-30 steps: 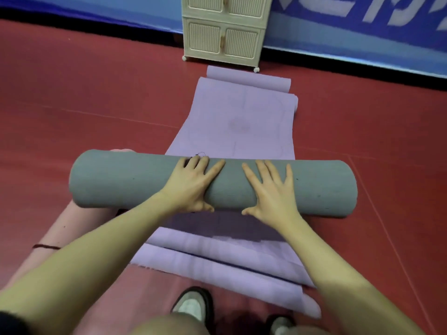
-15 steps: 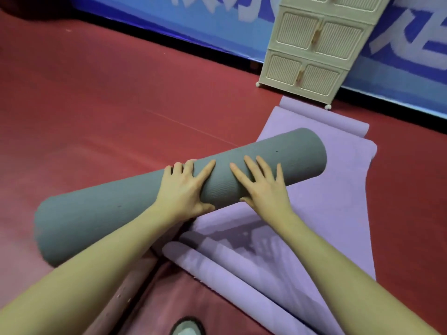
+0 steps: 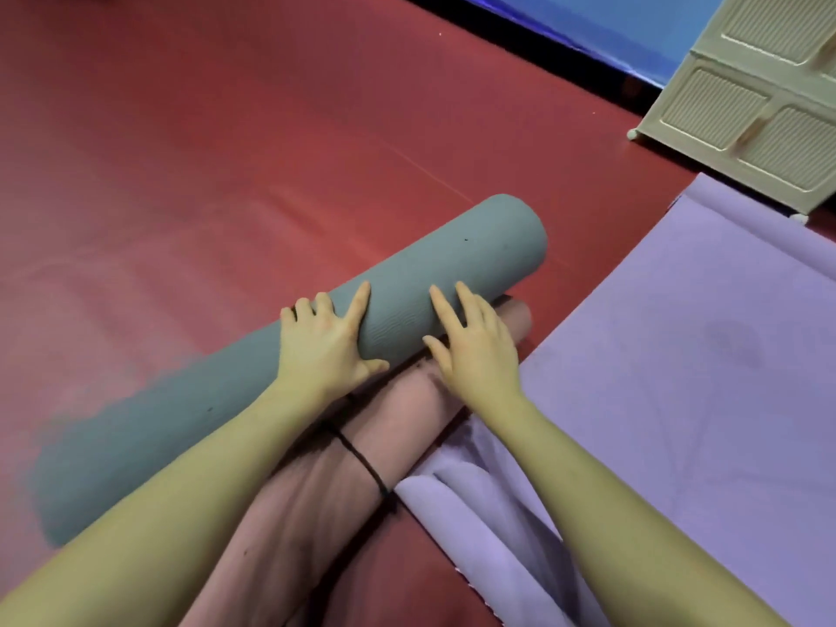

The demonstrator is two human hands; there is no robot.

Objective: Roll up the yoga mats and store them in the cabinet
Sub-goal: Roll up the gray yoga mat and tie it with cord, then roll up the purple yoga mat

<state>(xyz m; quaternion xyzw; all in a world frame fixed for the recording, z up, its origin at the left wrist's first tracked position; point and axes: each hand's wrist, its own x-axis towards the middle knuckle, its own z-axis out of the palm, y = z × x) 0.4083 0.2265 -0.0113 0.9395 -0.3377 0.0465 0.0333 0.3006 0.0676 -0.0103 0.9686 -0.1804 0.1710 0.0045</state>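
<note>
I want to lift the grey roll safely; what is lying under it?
The grey roll rests across a pink rolled mat with a black band. What lies under its left part is hidden.

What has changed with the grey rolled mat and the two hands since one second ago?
The grey rolled yoga mat has been swung off the flat purple mat to the left, and now lies beside a pink rolled mat tied with a black band. The left hand and right hand stayed pressed on the roll with straight fingers. The cream cabinet remains closed.
</note>
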